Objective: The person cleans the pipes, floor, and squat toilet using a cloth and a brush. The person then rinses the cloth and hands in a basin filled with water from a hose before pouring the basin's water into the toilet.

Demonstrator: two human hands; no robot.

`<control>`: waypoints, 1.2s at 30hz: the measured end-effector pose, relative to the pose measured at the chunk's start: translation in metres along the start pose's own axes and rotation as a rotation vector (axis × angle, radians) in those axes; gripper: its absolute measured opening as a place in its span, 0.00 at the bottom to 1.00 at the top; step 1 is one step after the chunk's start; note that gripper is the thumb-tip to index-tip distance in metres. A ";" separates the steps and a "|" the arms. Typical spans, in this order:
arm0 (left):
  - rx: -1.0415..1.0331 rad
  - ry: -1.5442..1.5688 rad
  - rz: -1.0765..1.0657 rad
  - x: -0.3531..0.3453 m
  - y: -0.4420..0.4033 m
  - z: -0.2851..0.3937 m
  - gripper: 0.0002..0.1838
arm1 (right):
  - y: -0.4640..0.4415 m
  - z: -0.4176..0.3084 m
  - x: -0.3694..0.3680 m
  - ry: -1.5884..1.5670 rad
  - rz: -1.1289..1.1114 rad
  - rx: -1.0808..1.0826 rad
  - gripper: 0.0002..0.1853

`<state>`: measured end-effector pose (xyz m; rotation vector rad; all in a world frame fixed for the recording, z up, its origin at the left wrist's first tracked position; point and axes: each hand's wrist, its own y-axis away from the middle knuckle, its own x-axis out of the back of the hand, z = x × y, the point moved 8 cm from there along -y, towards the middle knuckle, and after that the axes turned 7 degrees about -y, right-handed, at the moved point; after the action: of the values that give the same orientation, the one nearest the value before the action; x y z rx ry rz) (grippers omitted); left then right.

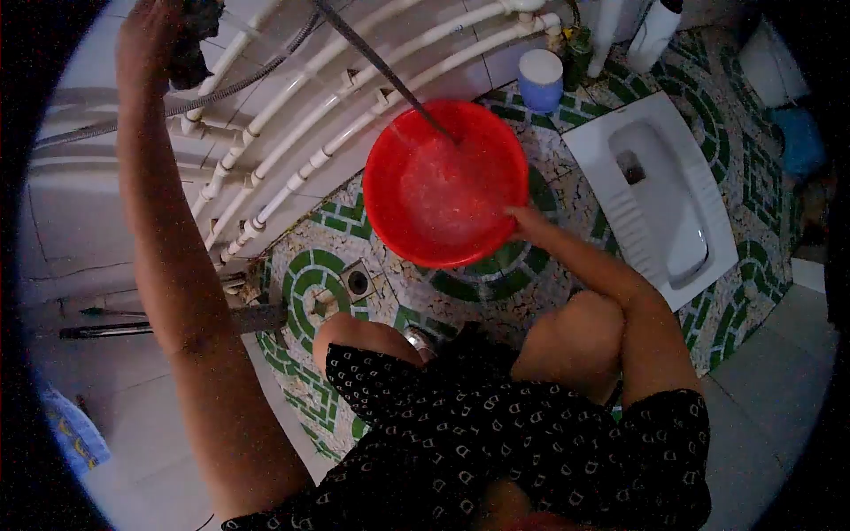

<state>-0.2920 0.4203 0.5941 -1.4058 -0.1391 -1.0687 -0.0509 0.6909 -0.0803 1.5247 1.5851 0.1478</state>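
A red basin [376, 190] stands on the patterned floor with frothy water in it, and a dark hose [376, 60] runs down into the water. My right hand [524, 223] is closed on the basin's right rim. My left hand [149, 40] is raised at the upper left, beside a dark, crumpled item [193, 44] that looks like wet cloth. The fingers of that hand are hard to make out in the dim, grainy view.
White pipes [323, 133] line the wall behind the basin. To the right are a squat toilet [620, 208], a blue and white container [540, 84] and a white bottle [653, 37]. A floor drain [358, 282] lies below left of the basin.
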 end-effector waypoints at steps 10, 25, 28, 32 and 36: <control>0.050 -0.382 0.142 0.031 0.010 0.116 0.33 | -0.046 0.062 0.074 0.042 0.017 -0.110 0.35; 0.325 0.599 -0.412 -0.009 -0.019 -0.090 0.26 | 0.031 0.007 0.036 -0.001 -0.126 0.027 0.32; 0.453 0.668 -0.186 -0.025 0.035 -0.127 0.25 | 0.037 0.033 0.106 0.496 -0.314 0.335 0.29; 0.756 0.951 -0.055 -0.092 0.170 -0.158 0.23 | 0.141 0.013 0.144 -0.328 0.258 0.034 0.31; 1.165 1.295 -0.109 -0.184 0.339 -0.156 0.22 | 0.235 0.013 0.252 0.152 0.386 0.442 0.33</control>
<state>-0.2463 0.3207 0.1932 0.4337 0.1146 -1.4270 0.1739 0.9518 -0.0660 2.2052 1.4846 0.1359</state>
